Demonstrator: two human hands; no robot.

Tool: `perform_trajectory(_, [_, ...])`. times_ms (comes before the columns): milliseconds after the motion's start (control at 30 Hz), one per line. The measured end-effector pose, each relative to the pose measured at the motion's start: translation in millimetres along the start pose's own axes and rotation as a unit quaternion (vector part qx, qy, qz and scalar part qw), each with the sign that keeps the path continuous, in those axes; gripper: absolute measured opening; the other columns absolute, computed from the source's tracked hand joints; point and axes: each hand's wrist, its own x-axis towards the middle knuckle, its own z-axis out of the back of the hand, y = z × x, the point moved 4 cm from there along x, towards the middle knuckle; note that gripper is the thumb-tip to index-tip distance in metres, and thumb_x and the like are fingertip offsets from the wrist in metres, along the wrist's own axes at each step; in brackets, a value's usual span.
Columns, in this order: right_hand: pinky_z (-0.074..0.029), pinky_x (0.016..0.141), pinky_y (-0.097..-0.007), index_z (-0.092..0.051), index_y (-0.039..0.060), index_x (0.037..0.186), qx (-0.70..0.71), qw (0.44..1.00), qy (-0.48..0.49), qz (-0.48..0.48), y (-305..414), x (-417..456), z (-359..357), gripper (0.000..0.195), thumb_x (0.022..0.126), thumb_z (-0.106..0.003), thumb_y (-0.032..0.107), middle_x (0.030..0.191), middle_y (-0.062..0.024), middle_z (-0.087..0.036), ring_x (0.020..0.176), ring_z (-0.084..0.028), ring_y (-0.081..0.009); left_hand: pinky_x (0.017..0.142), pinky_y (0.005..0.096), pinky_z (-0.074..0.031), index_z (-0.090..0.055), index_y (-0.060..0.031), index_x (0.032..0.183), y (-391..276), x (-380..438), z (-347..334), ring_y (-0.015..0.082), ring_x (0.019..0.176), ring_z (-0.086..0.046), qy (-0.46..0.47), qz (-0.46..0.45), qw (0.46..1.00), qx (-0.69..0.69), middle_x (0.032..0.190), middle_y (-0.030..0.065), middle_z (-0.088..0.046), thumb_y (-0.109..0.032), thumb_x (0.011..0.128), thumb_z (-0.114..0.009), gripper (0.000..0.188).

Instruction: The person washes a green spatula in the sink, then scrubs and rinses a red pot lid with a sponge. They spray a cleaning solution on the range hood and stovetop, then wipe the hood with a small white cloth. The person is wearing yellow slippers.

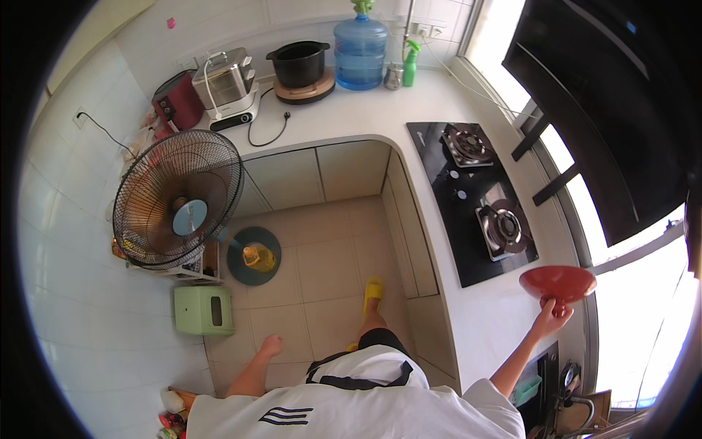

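My right hand (pixel 553 321) is stretched out over the right-hand counter. Its fingers grip the narrow stem or knob of a glossy red bowl-shaped object (pixel 556 282); whether this is a lid or a footed dish I cannot tell. The red piece is beyond the near end of the black glass gas hob (pixel 471 203), on the window side. Low at my left side hangs my left hand (pixel 271 345), fingers curled in, with nothing visible in it. Below that hand is the tiled floor (pixel 329 269).
A standing fan (pixel 178 200) and a green box (pixel 204 310) stand left. On the back counter are a steamer (pixel 225 82), a black pot (pixel 300 65) and a water bottle (pixel 360 55). A range hood (pixel 592 120) overhangs the hob. The sink (pixel 535 384) is lower right.
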Motion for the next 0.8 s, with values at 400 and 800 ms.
perform_trajectory(400, [-0.049,0.066,-0.0249,-0.054,0.0036,0.102,0.132,0.960,0.222,0.107,112,54,-504,0.028,0.080,-0.071,0.003,0.082,-0.0055,-0.062,0.073,-0.060,-0.0119,0.077,0.0452,-0.053,-0.071,-0.0083,0.085,-34,94,51,0.0340,0.086,-0.067,-0.029,0.080,0.996,-0.030,0.090,0.0160,-0.071,-0.019,0.080,-0.063,0.014])
perform_trajectory(800, [-0.050,0.064,-0.0251,-0.055,0.0026,0.100,0.229,0.882,0.361,0.199,308,-38,-856,0.030,0.078,-0.074,0.006,0.079,-0.0053,-0.063,0.068,-0.059,-0.0098,0.080,0.0481,-0.053,-0.071,-0.0051,0.081,-78,145,91,0.0409,0.092,-0.065,0.002,0.095,0.992,-0.088,0.096,0.0204,-0.070,-0.022,0.083,-0.057,0.022])
